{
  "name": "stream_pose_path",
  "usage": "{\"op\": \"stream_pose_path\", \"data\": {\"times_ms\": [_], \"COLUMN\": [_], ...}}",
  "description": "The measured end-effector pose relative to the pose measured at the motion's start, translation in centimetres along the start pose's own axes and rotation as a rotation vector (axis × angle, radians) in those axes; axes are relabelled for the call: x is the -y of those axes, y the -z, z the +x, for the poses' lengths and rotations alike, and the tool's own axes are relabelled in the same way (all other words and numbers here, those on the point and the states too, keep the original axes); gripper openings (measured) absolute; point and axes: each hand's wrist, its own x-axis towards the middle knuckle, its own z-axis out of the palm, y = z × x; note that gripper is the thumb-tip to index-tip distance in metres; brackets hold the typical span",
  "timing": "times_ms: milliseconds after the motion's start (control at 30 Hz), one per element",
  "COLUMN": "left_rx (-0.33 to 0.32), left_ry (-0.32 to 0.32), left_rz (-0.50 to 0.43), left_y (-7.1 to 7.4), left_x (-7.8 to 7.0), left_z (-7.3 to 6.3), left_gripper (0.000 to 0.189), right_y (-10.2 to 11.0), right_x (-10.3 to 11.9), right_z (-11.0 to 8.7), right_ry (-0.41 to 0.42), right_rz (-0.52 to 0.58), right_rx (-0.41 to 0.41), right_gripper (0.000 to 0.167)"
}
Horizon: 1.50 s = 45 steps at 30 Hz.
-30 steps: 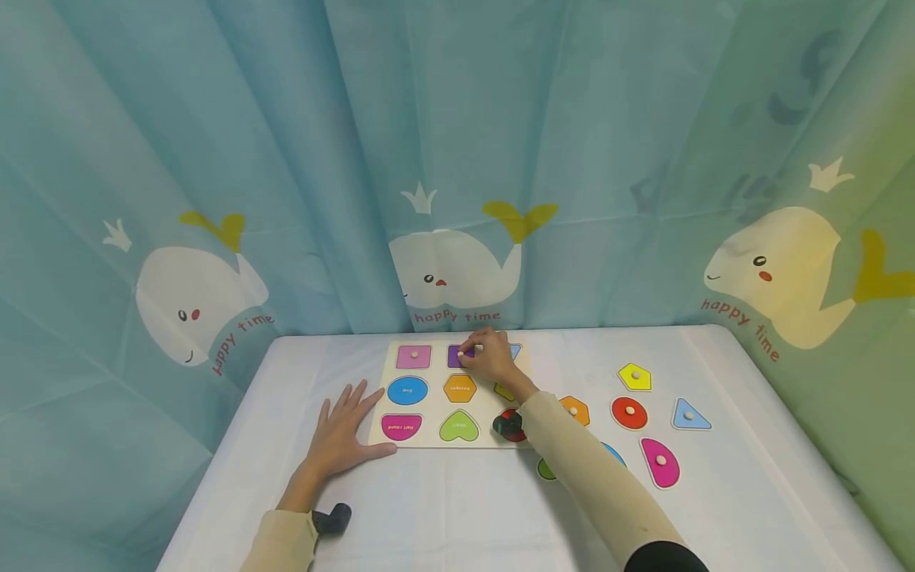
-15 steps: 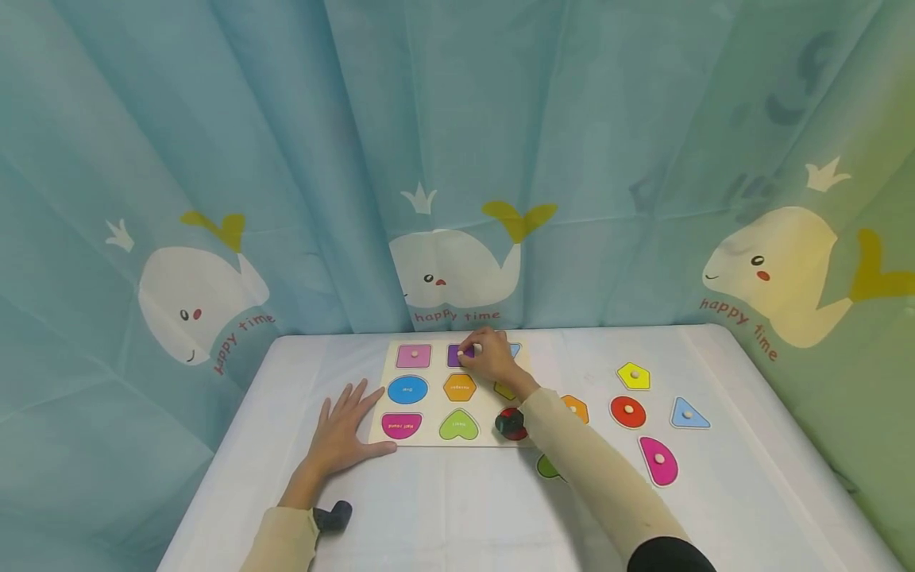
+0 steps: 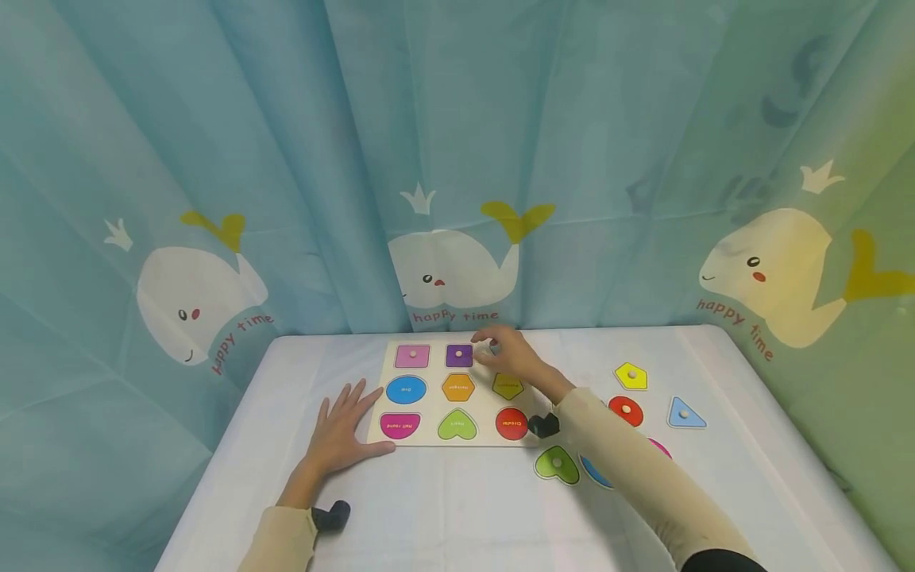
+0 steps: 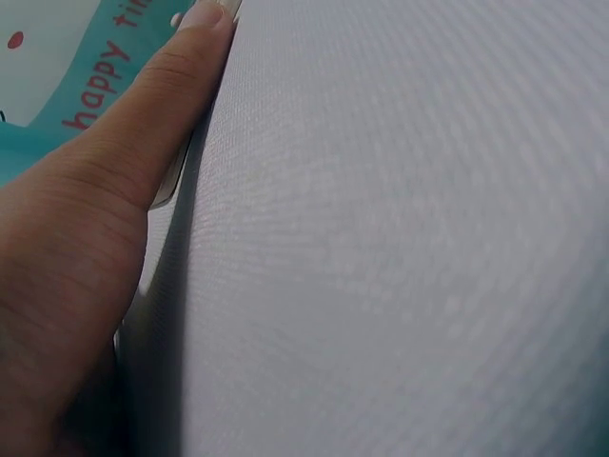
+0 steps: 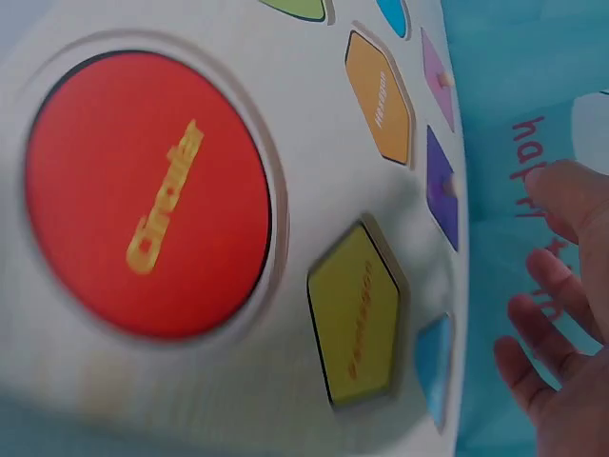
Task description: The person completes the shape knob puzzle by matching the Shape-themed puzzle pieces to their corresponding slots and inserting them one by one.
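A cream shape-puzzle board [image 3: 429,409] lies near the table's far edge. Its back row bears a pink square piece [image 3: 406,361] and a purple square piece [image 3: 465,362], both with knobs. My right hand [image 3: 518,357] hovers just right of the purple piece, its thumb and fingers loosely bent and apart with nothing between them, as the right wrist view also shows. Beneath that hand is the blue triangle recess [image 5: 435,367], partly hidden in the head view. My left hand [image 3: 341,433] rests at the board's left edge with fingers spread; its thumb [image 4: 157,105] touches the near corner.
Knobbed loose pieces lie right of the board: a green heart [image 3: 557,474], a blue oval [image 3: 595,473], a red circle [image 3: 620,407], a yellow pentagon [image 3: 631,385] and a blue triangle [image 3: 685,423]. My right sleeve [image 3: 629,477] covers part of a magenta piece [image 3: 661,447]. A whale-print curtain [image 3: 608,270] hangs behind.
My right hand has let go of the purple square's knob and moved right, leaving the piece on the board. The right sleeve has shifted right, uncovering the green heart. The left hand stays put.
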Motion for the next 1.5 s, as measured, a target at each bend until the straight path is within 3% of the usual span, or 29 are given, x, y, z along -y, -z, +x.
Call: {"op": "stream_pose_path", "data": {"times_ms": [167,433,967,1233,1500], "left_rx": [0.001,0.001,-0.007,0.011,0.012], "left_ry": [0.001,-0.003,0.001,0.019,0.008], "left_rz": [-0.004,-0.005,-0.011,-0.01,-0.007], "left_y": [-0.1,-0.1,0.2,0.4,0.1], "left_x": [0.0,0.0,-0.1,0.1,0.0], "left_z": [0.0,0.0,-0.4,-0.4,0.1], "left_gripper": [0.105,0.104,0.103,0.106,0.106], "right_y": [1.7,4.4,8.5,10.1,11.8], "right_x": [-0.5,-1.6,-5.9,-8.3,-9.4], "right_z": [-1.8,-5.5,-13.4,-16.6,-19.8], "right_ry": [0.084,0.124,-0.021,-0.14,-0.194], "right_rz": [-0.018,-0.002,-0.053,-0.05,-0.096], "right_rx": [-0.009,-0.062,-0.221,-0.269,-0.352], "right_gripper": [0.031,0.035,0.036,0.039,0.046]}}
